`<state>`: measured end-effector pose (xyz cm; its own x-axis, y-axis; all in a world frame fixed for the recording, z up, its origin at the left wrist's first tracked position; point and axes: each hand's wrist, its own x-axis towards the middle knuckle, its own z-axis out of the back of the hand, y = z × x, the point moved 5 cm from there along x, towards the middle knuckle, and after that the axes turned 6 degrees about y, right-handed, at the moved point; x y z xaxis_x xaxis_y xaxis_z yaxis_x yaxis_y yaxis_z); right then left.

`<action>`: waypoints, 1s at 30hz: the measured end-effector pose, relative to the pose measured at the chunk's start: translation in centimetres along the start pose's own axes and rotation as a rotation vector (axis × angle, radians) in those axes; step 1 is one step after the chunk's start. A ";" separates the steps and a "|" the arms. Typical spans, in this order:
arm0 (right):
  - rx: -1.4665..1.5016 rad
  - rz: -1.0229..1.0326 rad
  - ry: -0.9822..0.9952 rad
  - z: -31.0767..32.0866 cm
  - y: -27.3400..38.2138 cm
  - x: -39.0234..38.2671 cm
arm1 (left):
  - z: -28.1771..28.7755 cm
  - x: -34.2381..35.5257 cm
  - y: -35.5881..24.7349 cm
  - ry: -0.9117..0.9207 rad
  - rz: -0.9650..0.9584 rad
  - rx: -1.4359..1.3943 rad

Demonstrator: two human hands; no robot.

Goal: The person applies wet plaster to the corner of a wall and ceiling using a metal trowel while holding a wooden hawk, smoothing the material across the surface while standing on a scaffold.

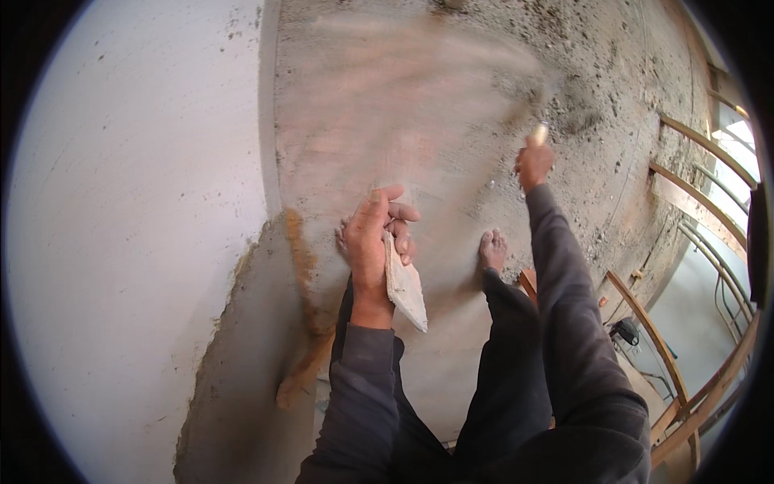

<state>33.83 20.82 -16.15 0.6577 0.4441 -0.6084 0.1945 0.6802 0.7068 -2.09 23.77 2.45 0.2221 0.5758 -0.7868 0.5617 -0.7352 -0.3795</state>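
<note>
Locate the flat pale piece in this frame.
In the head view, the flat pale piece is just below the middle of the picture, held in the left hand, to the left of the person's bare right foot.

Pale, tilted slab [408,292] and blurred, light-handled tool [541,131]

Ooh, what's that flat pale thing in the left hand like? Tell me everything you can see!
The flat pale piece is cream to whitish, like a small slab, with a rough-looking, thick left edge. It sits tilted, narrowing to a corner that points down and right in the picture. The left hand holds its upper end near the curled fingers. Its exact material is hard to tell.
</note>
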 end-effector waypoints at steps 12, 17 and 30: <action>-0.664 0.221 -0.002 3.3 -3.4 3.7 | -1.4 0.4 3.4 0.008 0.019 0.014; -0.188 -0.036 -0.058 10.2 -1.6 1.0 | -1.0 -0.2 3.0 -0.007 0.015 0.050; -1.002 0.368 0.453 -1.5 -9.8 -10.6 | 0.1 -1.3 6.7 0.037 0.064 0.096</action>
<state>23.83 10.34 -17.15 0.1942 0.7416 -0.6422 -0.7512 0.5334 0.3889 1.28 18.07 0.83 0.2850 0.5383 -0.7931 0.4671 -0.8005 -0.3755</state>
